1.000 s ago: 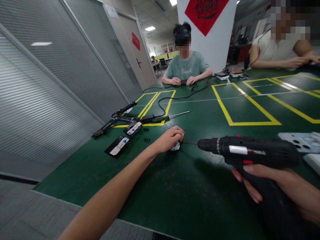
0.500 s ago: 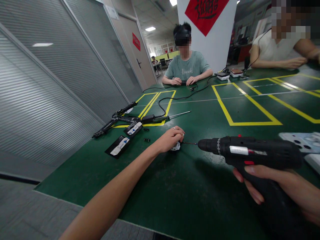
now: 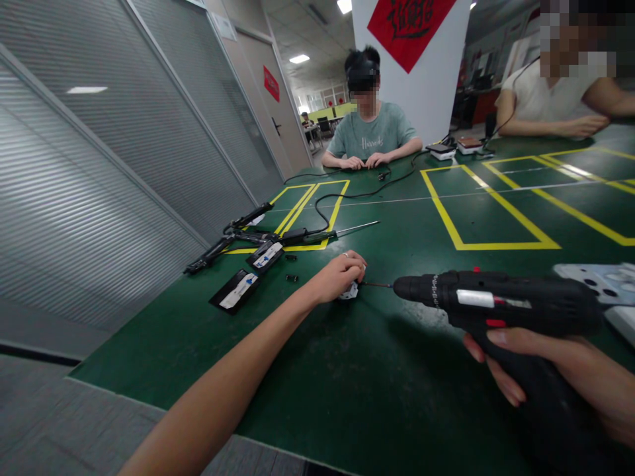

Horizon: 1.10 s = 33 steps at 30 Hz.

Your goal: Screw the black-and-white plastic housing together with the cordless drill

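My left hand (image 3: 342, 274) is closed around a small white and dark part (image 3: 350, 291) on the green table (image 3: 297, 357); the fingers cover most of it. In my right hand (image 3: 536, 350) is a black power drill (image 3: 516, 301), gripped by its handle and lying level, pointing left. The drill's long thin bit (image 3: 378, 285) reaches the part beside my left fingers; the exact contact point is too small to make out. Left of my left hand lie two black pouches with white labels, a nearer one (image 3: 235, 291) and a farther one (image 3: 266, 256).
A black folded frame (image 3: 233, 235) with a cable (image 3: 320, 205) and a long screwdriver (image 3: 357, 227) lie behind the pouches. Small black pieces (image 3: 292, 278) sit near my left wrist. A light blue panel (image 3: 595, 277) is at right. Two people sit across the table.
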### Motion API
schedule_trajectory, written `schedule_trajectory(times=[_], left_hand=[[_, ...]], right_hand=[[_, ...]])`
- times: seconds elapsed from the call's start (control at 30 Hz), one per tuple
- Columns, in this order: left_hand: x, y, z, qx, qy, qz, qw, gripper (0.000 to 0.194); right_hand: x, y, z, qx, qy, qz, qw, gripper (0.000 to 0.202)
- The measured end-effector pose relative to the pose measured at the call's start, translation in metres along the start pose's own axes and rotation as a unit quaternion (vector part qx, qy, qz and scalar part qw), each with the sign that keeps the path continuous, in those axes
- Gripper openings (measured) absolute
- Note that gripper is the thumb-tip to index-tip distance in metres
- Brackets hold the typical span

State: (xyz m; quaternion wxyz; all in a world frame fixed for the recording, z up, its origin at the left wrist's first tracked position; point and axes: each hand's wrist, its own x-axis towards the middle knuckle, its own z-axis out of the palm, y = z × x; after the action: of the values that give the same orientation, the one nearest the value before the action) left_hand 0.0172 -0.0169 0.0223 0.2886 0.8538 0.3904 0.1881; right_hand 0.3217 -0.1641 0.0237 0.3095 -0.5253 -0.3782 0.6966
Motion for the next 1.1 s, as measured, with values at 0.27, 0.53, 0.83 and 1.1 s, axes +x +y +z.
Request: schedule_trajectory(times=[0.27,0.53,0.83,1.1], left_hand=[[0.0002,0.0034,-0.0006,-0.004,0.0,-0.003,1.0,0.026],[0.0003,0.0076,-0.0022,0.002,0.002,-0.003,1.0,0.022],[0.0003,0.0025,-0.001,0.015,-0.002,0.008,1.0,0.025],[0.0001,0.002,-0.0012,0.01,-0.006,0.013,1.0,0.027]], right_hand=[[-0.0026,-0.0051,0.0087,0.005,0.028,-0.021,0.999,0.036],[-0.0019,0.0006,0.001,-0.013,0.024,-0.023,0.999,0.038],[-0.0048,-0.0025,0.0029,0.005,0.022,-0.017,1.0,0.035],[-0.0032,-0.0039,-0.0002,0.008,-0.001,-0.009,1.0,0.038]])
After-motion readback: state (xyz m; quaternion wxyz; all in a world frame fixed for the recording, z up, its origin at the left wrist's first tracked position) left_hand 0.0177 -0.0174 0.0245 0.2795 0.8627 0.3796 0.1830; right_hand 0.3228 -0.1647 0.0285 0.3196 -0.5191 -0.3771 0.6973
